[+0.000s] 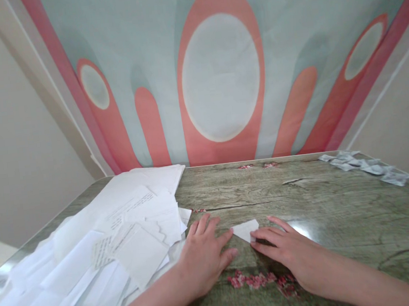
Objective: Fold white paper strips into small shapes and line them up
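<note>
A small folded piece of white paper (245, 230) lies on the wooden-patterned table between my two hands, roughly triangular in outline. My left hand (205, 255) rests to its left, palm down, fingers apart. Its index fingertip touches the paper's left corner, and the thumb stays off the paper. On the other side, fingertips of my right hand (283, 244) hold the paper's right edge against the table. The right thumb is hidden from view.
A large heap of loose white paper (101, 251), some pieces printed, covers the table's left side. Small folded paper pieces (370, 167) lie in a row at the far right. The table (342, 216) meets a wall covering (226, 150) with pink shapes.
</note>
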Available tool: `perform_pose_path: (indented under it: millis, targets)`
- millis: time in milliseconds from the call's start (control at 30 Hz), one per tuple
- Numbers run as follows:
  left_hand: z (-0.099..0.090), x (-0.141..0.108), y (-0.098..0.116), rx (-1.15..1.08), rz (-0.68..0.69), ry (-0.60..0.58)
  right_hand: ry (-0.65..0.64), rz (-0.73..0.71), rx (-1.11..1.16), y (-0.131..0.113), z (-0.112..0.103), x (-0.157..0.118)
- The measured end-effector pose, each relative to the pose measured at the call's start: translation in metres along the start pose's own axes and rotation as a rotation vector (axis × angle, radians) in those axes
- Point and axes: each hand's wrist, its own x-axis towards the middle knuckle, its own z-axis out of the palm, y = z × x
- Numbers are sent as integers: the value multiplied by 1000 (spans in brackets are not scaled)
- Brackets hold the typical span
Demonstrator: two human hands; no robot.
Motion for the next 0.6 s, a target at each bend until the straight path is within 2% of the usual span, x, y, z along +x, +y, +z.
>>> perform_pose_path:
  millis: [133,333,600]
  targets:
    - [5,3,-3,-65,20,53,6,-19,-9,1,1,0]
    - [19,21,-6,-301,-36,100,54,-23,-68,2,6,1]
    - [25,48,-8,-364,-130,109,214,-10,-94,-2,19,5]
